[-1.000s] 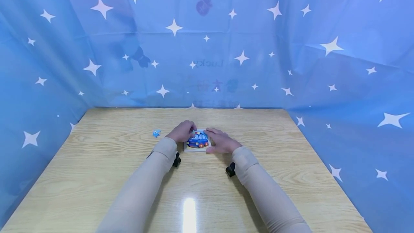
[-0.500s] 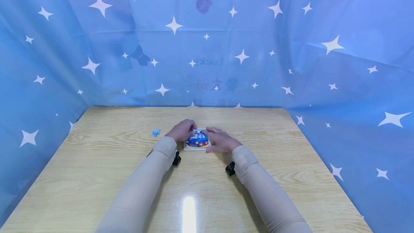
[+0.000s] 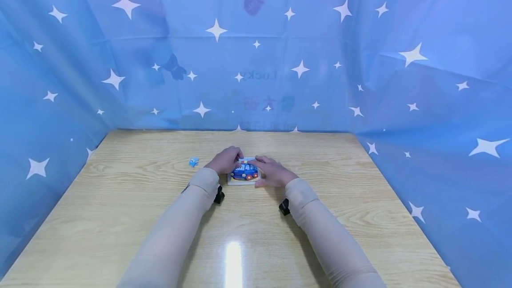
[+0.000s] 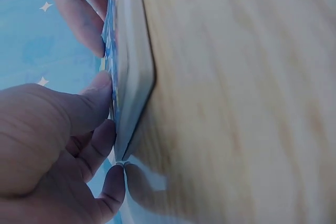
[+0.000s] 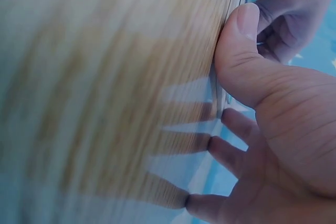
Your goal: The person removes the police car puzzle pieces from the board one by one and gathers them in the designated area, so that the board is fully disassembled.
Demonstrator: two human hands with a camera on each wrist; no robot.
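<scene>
A small jigsaw puzzle board [image 3: 242,184] with a pale frame and a blue cartoon car picture lies flat on the table. At its left side is my left hand [image 3: 225,161]. In the left wrist view its thumb [image 4: 97,95] touches the picture face, while curled fingers meet the frame's far corner. My right hand [image 3: 274,174] grips the board's right side, with one finger reaching over the picture. The right wrist view shows that thumb [image 5: 247,30] along the near edge and the other fingers [image 5: 228,156] spread at the far end, tips down at the table.
A loose light-blue puzzle piece [image 3: 194,162] lies on the wooden table [image 3: 132,199], left of my left hand. Behind the table and along both sides hangs a blue curtain [image 3: 256,57] with white stars. Black wrist cameras sit under both cuffs.
Both hands stay at the puzzle board with hardly any movement. The whole view shifts slightly as the head camera tilts.
</scene>
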